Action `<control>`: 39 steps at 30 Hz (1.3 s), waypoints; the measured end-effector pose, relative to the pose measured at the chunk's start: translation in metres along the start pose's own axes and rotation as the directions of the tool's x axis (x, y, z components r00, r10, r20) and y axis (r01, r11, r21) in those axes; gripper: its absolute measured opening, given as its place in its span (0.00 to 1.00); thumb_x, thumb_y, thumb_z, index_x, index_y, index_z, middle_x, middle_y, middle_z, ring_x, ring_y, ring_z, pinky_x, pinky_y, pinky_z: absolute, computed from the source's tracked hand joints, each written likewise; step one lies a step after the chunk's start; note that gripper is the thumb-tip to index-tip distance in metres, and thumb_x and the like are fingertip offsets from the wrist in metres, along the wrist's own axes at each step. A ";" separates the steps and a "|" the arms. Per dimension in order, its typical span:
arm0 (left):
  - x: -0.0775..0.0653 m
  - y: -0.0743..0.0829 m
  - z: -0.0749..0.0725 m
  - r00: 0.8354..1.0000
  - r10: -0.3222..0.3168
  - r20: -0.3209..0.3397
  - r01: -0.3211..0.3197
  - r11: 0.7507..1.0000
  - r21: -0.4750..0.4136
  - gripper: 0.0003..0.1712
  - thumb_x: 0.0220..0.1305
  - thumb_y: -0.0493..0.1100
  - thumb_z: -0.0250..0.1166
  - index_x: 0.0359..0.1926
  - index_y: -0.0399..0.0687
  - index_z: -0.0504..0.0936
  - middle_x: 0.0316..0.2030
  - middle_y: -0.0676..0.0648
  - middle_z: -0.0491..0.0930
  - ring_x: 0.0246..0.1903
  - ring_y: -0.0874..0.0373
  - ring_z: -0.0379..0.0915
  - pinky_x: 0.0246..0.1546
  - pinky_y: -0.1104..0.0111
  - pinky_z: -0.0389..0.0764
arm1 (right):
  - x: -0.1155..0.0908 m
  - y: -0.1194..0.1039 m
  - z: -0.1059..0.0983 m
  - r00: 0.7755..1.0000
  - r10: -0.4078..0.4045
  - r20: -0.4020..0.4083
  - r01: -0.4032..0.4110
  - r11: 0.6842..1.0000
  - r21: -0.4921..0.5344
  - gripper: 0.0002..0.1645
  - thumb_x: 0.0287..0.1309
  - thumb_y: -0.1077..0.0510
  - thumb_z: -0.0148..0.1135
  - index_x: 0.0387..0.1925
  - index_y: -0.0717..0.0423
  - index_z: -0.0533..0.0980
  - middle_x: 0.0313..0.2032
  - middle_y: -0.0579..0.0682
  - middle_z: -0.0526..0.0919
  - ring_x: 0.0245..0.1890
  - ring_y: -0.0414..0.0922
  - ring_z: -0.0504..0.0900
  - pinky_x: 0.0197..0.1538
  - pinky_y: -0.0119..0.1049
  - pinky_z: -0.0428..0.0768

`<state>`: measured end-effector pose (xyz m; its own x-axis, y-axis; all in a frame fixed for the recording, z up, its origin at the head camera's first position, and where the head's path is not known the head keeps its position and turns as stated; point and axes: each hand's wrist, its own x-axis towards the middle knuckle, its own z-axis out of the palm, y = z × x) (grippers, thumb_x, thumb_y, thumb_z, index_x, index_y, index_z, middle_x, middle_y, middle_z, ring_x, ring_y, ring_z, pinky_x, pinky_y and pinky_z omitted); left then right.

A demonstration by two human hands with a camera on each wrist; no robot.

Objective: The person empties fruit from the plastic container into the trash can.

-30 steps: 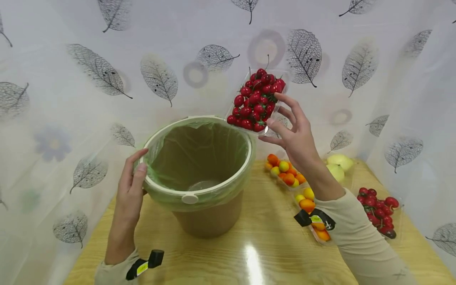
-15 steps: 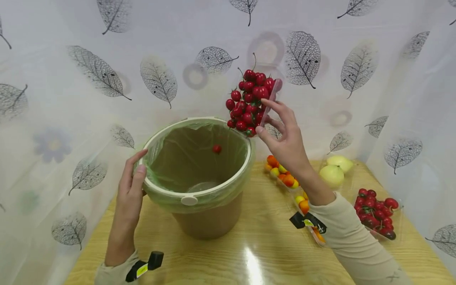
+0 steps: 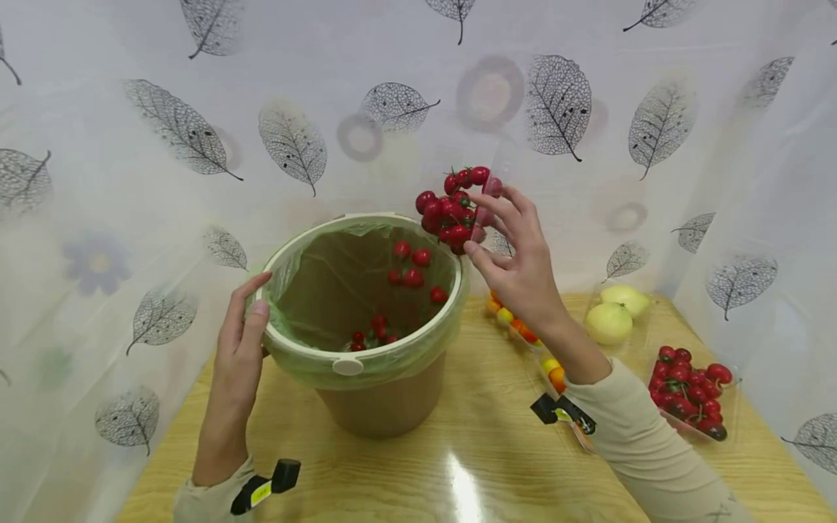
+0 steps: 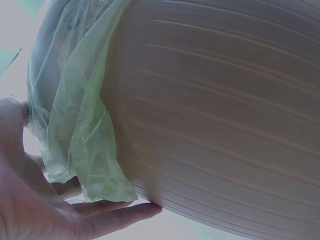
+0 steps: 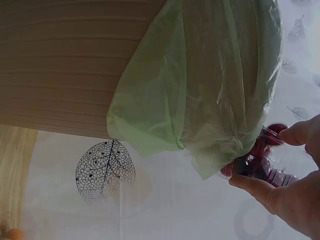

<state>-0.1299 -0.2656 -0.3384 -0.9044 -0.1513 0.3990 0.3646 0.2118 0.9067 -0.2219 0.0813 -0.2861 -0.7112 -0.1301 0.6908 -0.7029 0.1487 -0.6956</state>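
Curtained booth (image 3: 340, 43), most like small recording set; whether within home, lab or office, cannot tell. Pale curtain (image 3: 392, 174) walls in back and both sides, printed with dark leaves (image 3: 559, 105) and faint flower (image 3: 98, 261). Wood-grain table (image 3: 366, 476) stands between, bright glare (image 3: 463, 487) on top. Small black cameras (image 3: 285, 476) strapped at both wrists (image 3: 225, 461).

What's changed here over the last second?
The right hand has moved slightly left and tipped the tray further toward the bin; several red fruits have spilled in. Both hands kept their holds: the left hand still grips the bin, which stayed put.
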 end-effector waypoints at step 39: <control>0.003 0.001 -0.001 0.997 -0.001 -0.082 0.004 0.999 0.043 0.24 0.82 0.49 0.46 0.72 0.53 0.70 0.41 0.36 0.73 0.37 0.53 0.80 0.35 0.73 0.82 | -0.018 -0.024 -0.021 0.996 -0.091 -0.018 0.093 0.987 0.132 0.36 0.64 0.75 0.59 0.72 0.59 0.66 0.77 0.50 0.56 0.69 0.57 0.69 0.55 0.38 0.82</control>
<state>-0.1318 -0.2664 -0.3363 -0.8834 -0.2301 0.4082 0.3511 0.2521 0.9018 -0.1914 0.1006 -0.2777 -0.6436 -0.1259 0.7549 -0.7614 0.0055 -0.6483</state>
